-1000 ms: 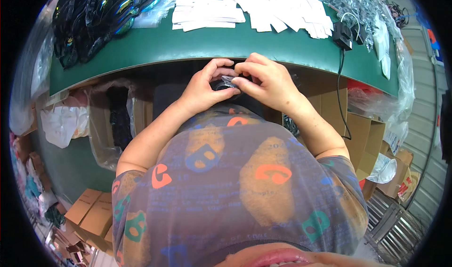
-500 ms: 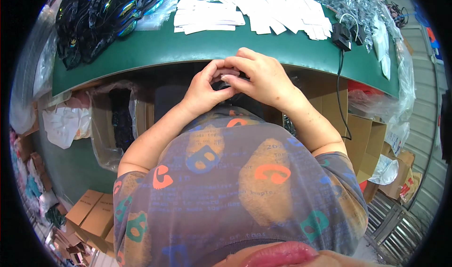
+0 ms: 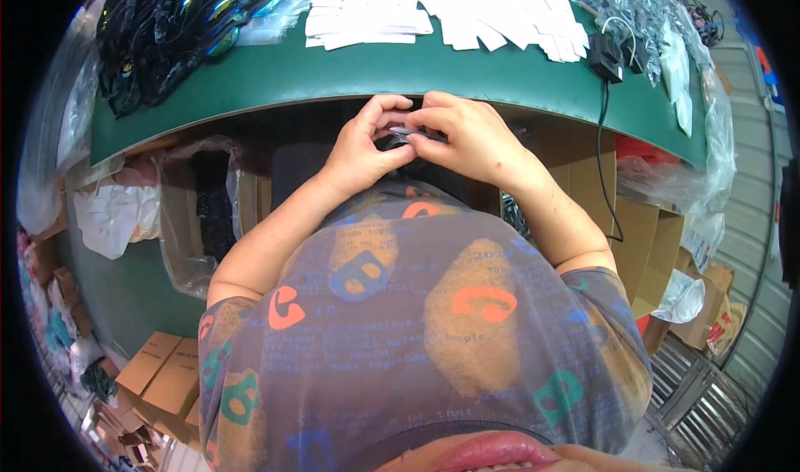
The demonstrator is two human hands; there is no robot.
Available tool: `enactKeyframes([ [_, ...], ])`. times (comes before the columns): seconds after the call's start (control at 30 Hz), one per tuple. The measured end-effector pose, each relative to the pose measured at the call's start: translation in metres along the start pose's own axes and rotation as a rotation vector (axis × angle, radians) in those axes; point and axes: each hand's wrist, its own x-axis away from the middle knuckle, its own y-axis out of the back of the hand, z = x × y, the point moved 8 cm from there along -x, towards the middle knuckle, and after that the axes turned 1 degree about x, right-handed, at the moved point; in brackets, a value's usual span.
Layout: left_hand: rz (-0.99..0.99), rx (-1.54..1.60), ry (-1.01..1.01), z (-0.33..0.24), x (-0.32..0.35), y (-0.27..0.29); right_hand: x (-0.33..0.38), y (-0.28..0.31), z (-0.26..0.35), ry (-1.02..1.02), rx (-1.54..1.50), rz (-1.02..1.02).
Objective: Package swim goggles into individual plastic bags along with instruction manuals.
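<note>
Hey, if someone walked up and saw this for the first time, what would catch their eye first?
Probably the two hands, left hand and right hand, pressed together just below the near edge of the green table, pinching a small dark object. After that, the pile of dark goggles at the table's far left and the white paper slips spread across its far middle.

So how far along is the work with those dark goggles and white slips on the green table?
Nothing visibly finished. In hand: left hand and right hand pinch one small dark piece at the green table edge. Left: a heap of dark goggles and many white slips.
</note>
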Motion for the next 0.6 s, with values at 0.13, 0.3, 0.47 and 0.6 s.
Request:
enactKeyframes([
  [0.13, -0.005, 0.016, -0.006, -0.0004, 0.0004, -0.0016, -0.0021, -0.0051, -0.0022, 0.004, -0.016, 0.041],
  [0.3, -0.002, 0.018, -0.025, -0.0032, 0.0001, -0.0045, -0.0024, -0.0039, -0.0077, -0.050, -0.006, 0.003],
  [0.47, -0.007, -0.012, -0.021, -0.0048, -0.0012, -0.0064, -0.0029, -0.0027, -0.0062, -0.048, 0.002, -0.008],
  [0.6, 0.002, -0.038, -0.020, -0.0087, -0.0008, -0.0088, -0.0039, -0.0037, -0.0036, -0.011, 0.006, -0.010],
])
